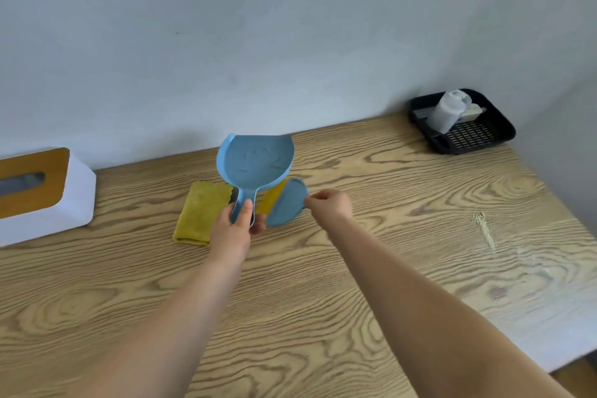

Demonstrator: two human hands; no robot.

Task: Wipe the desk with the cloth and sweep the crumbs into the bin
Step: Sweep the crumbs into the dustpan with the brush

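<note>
my left hand (233,229) is wrapped around the handle of the blue dustpan (256,162), thumb laid up along the handle, the pan raised with its scoop tilted toward the wall (226,26). my right hand (329,205) is curled, fingertips pinching the edge of the small blue brush (287,202), which hangs just beside the dustpan handle; something yellow shows along the brush's left side, and i cannot tell if it is bristles or cloth. the yellow cloth (198,213) lies folded on the wooden desk (290,284) right behind my left hand, partly hidden by the pan. a streak of pale crumbs (484,229) sits on the desk well to the right. a white tissue box (38,194) with a wooden top stands at the far left, and a black tray (465,136) holding a white bottle (447,111) sits in the far right corner.
</note>
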